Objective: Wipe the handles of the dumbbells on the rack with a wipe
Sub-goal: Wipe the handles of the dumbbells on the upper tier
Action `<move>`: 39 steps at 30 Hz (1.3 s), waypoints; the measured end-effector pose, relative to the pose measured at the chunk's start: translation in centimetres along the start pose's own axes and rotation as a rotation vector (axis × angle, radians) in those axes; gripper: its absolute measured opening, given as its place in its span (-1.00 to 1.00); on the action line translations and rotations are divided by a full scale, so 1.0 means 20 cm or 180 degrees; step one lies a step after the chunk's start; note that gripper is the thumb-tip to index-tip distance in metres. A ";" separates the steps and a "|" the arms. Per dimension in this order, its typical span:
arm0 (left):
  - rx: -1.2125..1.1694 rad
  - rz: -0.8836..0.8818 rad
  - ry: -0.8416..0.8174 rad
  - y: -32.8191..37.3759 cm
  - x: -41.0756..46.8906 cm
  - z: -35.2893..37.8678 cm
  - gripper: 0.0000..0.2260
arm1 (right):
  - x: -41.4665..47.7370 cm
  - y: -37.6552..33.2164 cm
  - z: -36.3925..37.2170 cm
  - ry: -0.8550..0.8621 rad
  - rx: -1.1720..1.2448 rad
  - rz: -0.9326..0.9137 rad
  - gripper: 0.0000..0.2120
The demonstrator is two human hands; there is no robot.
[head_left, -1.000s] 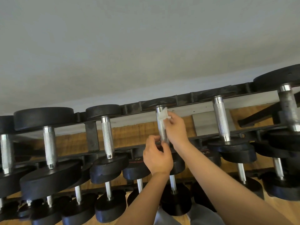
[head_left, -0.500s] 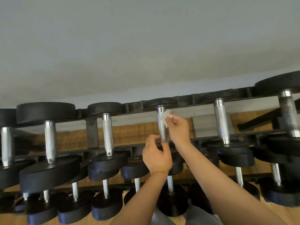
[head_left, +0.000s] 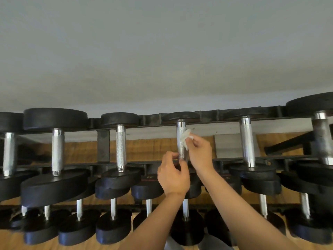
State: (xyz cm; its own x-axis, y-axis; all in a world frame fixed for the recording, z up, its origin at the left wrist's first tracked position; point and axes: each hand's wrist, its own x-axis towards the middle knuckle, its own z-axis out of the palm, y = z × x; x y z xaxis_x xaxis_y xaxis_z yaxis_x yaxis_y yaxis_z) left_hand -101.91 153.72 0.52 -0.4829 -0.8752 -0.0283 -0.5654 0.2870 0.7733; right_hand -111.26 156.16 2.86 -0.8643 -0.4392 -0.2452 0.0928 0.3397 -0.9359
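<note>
A black rack (head_left: 210,113) holds rows of black dumbbells with chrome handles. My right hand (head_left: 200,152) pinches a small crumpled white wipe (head_left: 185,137) against the right side of the centre top-row dumbbell's handle (head_left: 181,134). My left hand (head_left: 173,175) curls its thumb and fingers around the lower end of that same handle. The bottom of the handle is hidden behind my hands.
Other top-row handles stand to the left (head_left: 120,147) and to the right (head_left: 247,141). A lower row of smaller dumbbells (head_left: 113,230) sits below over the wooden floor (head_left: 144,150). A grey wall (head_left: 162,51) fills the upper half.
My right hand with the wipe has slid slightly down the handle. My left hand stays at the handle's lower end. The view has shifted a little.
</note>
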 end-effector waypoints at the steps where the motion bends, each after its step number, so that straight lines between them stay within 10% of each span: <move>1: 0.0000 0.0012 0.0002 0.00 0.01 0.00 -0.93 | -0.04 0.01 -0.01 -0.0072 0.0004 -0.0007 -0.77; 6: 0.0046 -0.0059 -0.0072 0.01 0.01 0.00 -0.92 | 0.13 -0.09 -0.01 -0.0459 0.0274 0.0856 -0.70; 22: 0.0023 -0.0042 -0.0031 0.00 0.01 0.00 -0.90 | 0.00 0.06 -0.03 -0.0247 -0.0345 0.0229 -0.71; 39: 0.0011 -0.0051 -0.0024 0.01 0.00 0.00 -0.90 | 0.05 0.01 -0.22 -0.0570 0.1916 0.1037 -0.84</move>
State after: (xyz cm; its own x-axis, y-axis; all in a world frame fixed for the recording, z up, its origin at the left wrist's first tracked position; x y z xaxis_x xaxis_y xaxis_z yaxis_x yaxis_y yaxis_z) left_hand -102.04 153.76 0.57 -0.4789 -0.8767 -0.0454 -0.5753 0.2744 0.7706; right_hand -114.25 159.45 3.46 -0.6562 -0.5410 -0.5261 0.6349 -0.0190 -0.7724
